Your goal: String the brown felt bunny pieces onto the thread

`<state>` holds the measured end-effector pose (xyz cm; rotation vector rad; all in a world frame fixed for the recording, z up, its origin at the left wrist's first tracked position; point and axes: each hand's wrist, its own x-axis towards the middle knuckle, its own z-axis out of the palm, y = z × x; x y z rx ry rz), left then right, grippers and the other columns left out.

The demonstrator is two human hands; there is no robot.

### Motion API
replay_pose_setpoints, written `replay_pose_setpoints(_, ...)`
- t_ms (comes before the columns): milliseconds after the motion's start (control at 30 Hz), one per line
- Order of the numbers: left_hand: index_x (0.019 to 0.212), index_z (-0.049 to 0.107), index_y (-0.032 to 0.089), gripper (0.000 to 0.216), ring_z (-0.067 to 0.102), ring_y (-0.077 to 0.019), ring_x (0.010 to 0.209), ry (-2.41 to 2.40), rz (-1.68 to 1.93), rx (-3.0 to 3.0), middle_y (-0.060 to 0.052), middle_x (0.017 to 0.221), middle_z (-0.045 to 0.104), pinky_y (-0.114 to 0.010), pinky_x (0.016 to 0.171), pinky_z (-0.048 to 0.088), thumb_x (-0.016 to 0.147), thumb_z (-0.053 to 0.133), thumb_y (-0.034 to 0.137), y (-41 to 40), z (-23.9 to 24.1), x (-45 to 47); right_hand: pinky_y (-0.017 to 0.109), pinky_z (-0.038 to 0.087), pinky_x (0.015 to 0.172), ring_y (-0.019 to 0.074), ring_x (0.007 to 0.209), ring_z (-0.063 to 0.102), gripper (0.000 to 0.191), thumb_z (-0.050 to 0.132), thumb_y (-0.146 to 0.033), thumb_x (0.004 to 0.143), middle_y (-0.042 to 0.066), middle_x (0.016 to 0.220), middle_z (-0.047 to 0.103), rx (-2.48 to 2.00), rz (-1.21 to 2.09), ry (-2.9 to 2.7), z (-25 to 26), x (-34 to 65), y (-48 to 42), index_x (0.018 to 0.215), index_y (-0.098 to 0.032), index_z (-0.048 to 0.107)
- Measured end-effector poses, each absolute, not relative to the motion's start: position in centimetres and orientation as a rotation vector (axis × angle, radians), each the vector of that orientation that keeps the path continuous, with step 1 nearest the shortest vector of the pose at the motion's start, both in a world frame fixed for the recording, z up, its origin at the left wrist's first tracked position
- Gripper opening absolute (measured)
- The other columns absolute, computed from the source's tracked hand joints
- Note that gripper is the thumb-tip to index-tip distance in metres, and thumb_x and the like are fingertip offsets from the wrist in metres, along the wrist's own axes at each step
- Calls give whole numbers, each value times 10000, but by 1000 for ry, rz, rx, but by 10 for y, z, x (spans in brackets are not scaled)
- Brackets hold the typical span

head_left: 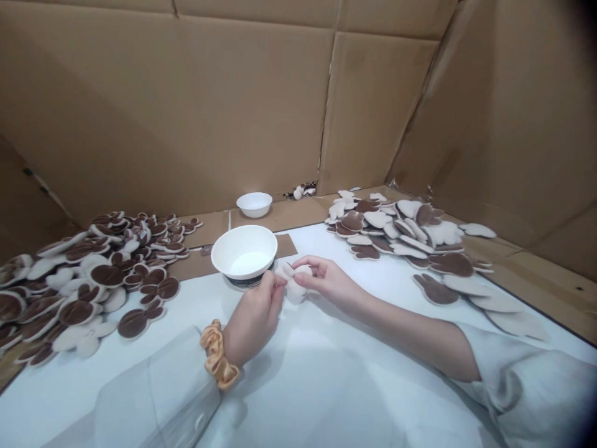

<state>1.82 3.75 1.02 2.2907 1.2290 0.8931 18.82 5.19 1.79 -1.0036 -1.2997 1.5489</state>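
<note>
Both hands meet over the white table, at a small white fabric piece with rounded lobes. My right hand grips its upper right side between thumb and fingers. My left hand, wearing an orange scrunchie at the wrist, is closed in a pinch at the piece's left edge. Whether a needle or thread is in that pinch is too small to tell. Just beyond the left hand stands a white bowl with a dark band near its base; its visible inside is plain white.
A heap of brown-and-white padded fabric shapes covers the left side. Flatter brown and white cut-outs pile up at the right. A smaller white bowl stands at the back, before tall cardboard walls. The table is white.
</note>
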Motion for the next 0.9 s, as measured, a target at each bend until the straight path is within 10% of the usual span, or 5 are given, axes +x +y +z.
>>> replay_pose_setpoints(367, 889, 473, 177, 162, 422, -101, 469, 1218, 925, 2079, 60, 518, 442, -200, 484, 298, 870, 362, 293, 34, 8, 20, 248, 452, 559, 121, 612, 572, 331, 663, -345, 647, 33, 723, 623, -1078, 1428, -1212, 10, 181, 48, 881, -124, 588)
replay_pose_setpoints(900, 952, 498, 184, 181, 491, -98, 521, 1152, 897, 2344, -2, 731, 594, -202, 547, 370, 877, 338, 224, 34, 4, 17, 242, 457, 587, 133, 651, 582, 204, 580, -209, 675, 46, 756, 634, -1175, 1282, -1431, 9, 179, 46, 847, -105, 616)
